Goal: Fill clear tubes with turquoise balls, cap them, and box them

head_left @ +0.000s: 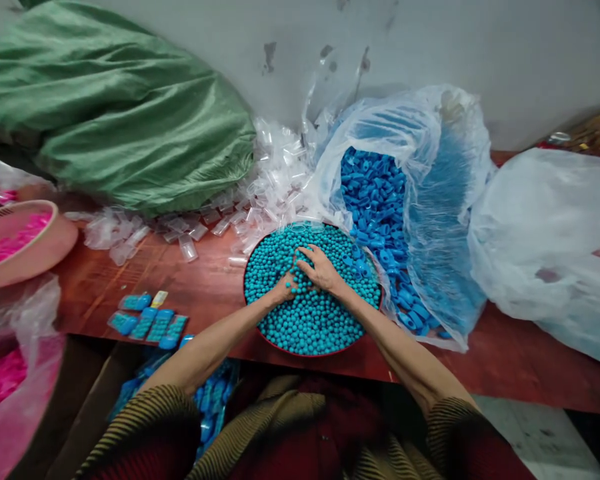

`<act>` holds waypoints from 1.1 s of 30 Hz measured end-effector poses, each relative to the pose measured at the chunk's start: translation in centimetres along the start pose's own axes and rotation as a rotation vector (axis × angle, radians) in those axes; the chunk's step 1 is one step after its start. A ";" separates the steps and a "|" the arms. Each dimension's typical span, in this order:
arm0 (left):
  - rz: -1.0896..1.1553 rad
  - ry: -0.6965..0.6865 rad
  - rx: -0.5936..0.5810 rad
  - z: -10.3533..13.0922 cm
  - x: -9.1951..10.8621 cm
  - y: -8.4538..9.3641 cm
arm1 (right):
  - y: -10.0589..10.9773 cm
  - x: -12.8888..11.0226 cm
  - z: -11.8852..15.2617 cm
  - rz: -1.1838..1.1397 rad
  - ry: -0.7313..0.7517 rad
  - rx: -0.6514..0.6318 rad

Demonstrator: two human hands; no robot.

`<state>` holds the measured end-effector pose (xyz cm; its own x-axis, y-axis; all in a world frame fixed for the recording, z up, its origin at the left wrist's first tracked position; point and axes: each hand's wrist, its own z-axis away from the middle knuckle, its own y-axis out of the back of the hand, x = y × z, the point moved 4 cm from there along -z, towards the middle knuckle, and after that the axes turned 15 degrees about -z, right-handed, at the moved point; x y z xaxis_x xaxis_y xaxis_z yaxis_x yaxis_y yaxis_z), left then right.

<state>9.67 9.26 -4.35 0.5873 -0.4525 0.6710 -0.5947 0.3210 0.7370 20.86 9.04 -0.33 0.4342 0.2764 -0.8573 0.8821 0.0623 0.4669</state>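
A round basin with a red rim (pixel 313 354) stands in front of me, full of small turquoise beads (pixel 325 330). My left hand (pixel 286 288) is dipped into the beads near the middle, its fingers largely covered by beads and by the other hand. Just right of it, my right hand (pixel 323 270) lies over the beads with fingers apart, the tips reaching toward my left hand. Whether a small thing sits between the hands is hidden. A few blue plastic caps (pixel 359 263) rest on the beads at the basin's right side.
Clear plastic containers (pixel 280 173) are heaped behind the basin. An open bag of blue caps (pixel 375 193) spills to its right, beside a white bag (pixel 535 227). Bead-filled containers (pixel 153 323) lie left, near a pink basin (pixel 55 233). A green sack (pixel 130 113) leans behind.
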 end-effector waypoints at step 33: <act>0.256 0.307 0.054 3.2 2.1 3.6 | 4.3 -2.5 5.3 0.810 -0.062 -0.371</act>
<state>6.97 6.78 -0.53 0.5480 -0.0914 0.8315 -0.7666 0.3430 0.5429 24.58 3.49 2.71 0.9173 0.3184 -0.2394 0.1895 0.1798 0.9653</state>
